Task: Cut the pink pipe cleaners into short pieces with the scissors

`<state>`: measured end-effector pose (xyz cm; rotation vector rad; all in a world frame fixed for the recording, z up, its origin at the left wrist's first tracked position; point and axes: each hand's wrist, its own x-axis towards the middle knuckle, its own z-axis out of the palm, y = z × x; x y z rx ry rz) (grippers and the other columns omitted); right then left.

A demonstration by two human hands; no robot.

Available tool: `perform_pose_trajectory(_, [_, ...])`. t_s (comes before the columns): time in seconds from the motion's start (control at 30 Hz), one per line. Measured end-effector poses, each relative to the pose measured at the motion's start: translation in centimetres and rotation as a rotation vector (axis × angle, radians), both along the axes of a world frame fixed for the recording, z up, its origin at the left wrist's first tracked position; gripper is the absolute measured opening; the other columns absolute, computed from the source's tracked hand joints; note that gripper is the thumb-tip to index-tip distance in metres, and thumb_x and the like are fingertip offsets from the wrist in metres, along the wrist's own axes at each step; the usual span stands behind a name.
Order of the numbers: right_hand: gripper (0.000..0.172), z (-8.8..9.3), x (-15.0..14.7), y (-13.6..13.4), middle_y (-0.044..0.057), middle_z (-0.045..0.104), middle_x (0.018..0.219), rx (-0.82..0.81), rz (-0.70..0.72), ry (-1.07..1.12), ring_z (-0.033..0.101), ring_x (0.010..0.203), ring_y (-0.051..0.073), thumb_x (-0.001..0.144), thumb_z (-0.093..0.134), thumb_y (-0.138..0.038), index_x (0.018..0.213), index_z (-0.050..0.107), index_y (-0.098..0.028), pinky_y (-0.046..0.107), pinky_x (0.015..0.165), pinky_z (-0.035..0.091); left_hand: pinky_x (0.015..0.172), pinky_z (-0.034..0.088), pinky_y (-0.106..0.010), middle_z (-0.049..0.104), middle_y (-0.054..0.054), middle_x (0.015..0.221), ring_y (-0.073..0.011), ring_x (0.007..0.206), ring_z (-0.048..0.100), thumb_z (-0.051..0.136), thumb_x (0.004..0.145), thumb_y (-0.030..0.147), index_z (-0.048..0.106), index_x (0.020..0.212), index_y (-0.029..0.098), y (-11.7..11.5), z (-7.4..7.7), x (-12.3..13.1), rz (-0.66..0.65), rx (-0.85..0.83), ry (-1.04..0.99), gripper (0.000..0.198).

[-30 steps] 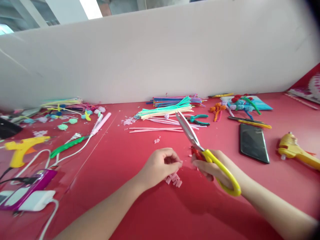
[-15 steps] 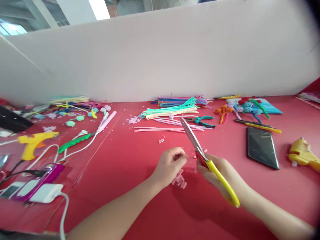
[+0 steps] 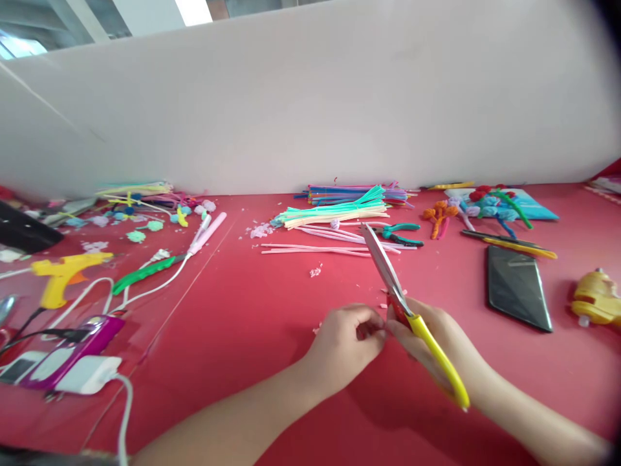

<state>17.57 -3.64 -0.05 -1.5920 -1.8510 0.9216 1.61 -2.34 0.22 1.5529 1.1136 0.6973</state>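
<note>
Left hand [image 3: 342, 346] moved nearer right hand [image 3: 444, 331] gripping scissors [image 3: 396, 289]; blue packet [image 3: 539, 208], inside hidden

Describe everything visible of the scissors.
The scissors have silvery metal blades and a yellow handle, apparently plastic, with red near the pivot. The blades look closed or nearly so, their tips pointing forward and leftward. The right hand holds them above the red tabletop, hiding part of the handle.

Left hand [image 3: 340, 346] bare; right hand [image 3: 444, 330] likewise. Left forearm [image 3: 233, 414] and right forearm [image 3: 528, 406] slender, smooth in outline, uncovered as far as the view's edge, tapering evenly toward narrow, bare wrists [image 3: 306, 380].
</note>
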Motion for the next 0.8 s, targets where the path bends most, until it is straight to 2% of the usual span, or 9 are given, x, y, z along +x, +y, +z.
perform_pose_trajectory(0.17, [0.015, -0.1, -0.2, 0.2, -0.006, 0.041, 0.053, 0.045, 0.008, -0.061, 0.034, 0.047, 0.007, 0.075, 0.039, -0.032, 0.067, 0.04, -0.02, 0.018, 0.044, 0.029, 0.042, 0.037, -0.019, 0.054, 0.0, 0.062, -0.0069, 0.042, 0.046, 0.051, 0.07, 0.027, 0.056, 0.07, 0.018, 0.0, 0.2, 0.1, 0.014, -0.007, 0.01, 0.01])
perform_pose_trajectory(0.27, [0.014, 0.0, -0.3, 0.4, -0.005, 0.041, 0.054, 0.049, 0.01, -0.068, 0.034, 0.048, 0.007, 0.075, 0.039, -0.031, 0.068, 0.041, -0.019, 0.018, 0.044, 0.028, 0.04, 0.036, -0.019, 0.051, 0.002, 0.058, -0.0056, 0.037, 0.043, 0.051, 0.071, 0.03, 0.054, 0.069, 0.017, 0.0, -0.1, 0.1, 0.021, -0.088, -0.03, 0.013])
perform_pose_trajectory(0.4, [0.017, 0.6, 0.4, 0.7, -0.004, 0.043, 0.055, 0.053, 0.063, -0.094, 0.037, 0.05, 0.007, 0.074, 0.042, -0.035, 0.068, 0.042, -0.019, 0.018, 0.045, 0.029, 0.034, 0.034, -0.019, 0.043, 0.006, 0.048, -0.005, 0.03, 0.038, 0.052, 0.07, 0.038, 0.052, 0.073, 0.016, 0.5, -0.3, -0.3, 0.066, -0.256, -0.205, 0.022])
perform_pose_trajectory(0.47, [0.02, 0.7, 1.0, 0.8, -0.004, 0.044, 0.054, 0.072, 0.071, -0.199, 0.039, 0.048, 0.008, 0.072, 0.045, -0.038, 0.069, 0.043, -0.019, 0.019, 0.043, 0.027, 0.034, 0.035, -0.019, 0.044, 0.006, 0.046, -0.0054, 0.031, 0.039, 0.054, 0.069, 0.037, 0.052, 0.074, 0.016, 1.1, -0.1, -0.7, 0.109, -0.32, -0.293, 0.022])
perform_pose_trajectory(0.6, [0.026, 0.4, 2.2, 1.0, 0.0, 0.054, 0.06, 0.215, 0.02, -0.496, 0.048, 0.049, 0.013, 0.069, 0.048, -0.044, 0.079, 0.045, -0.021, 0.022, 0.045, 0.026, 0.043, 0.039, -0.018, 0.052, 0.002, 0.056, -0.0071, 0.047, 0.048, 0.059, 0.067, 0.028, 0.055, 0.073, 0.015, 2.2, 0.3, -1.6, 0.267, -0.27, -0.46, 0.015])
perform_pose_trajectory(0.8, [0.024, -0.6, 2.2, 0.7, 0.001, 0.056, 0.059, 0.232, 0.124, -0.679, 0.052, 0.048, 0.016, 0.075, 0.041, -0.045, 0.079, 0.041, -0.021, 0.024, 0.044, 0.021, 0.047, 0.041, -0.019, 0.052, 0.001, 0.062, -0.0068, 0.052, 0.048, 0.057, 0.069, 0.023, 0.057, 0.075, 0.015, 2.5, 0.4, -2.1, 0.366, -0.259, -0.595, 0.009])
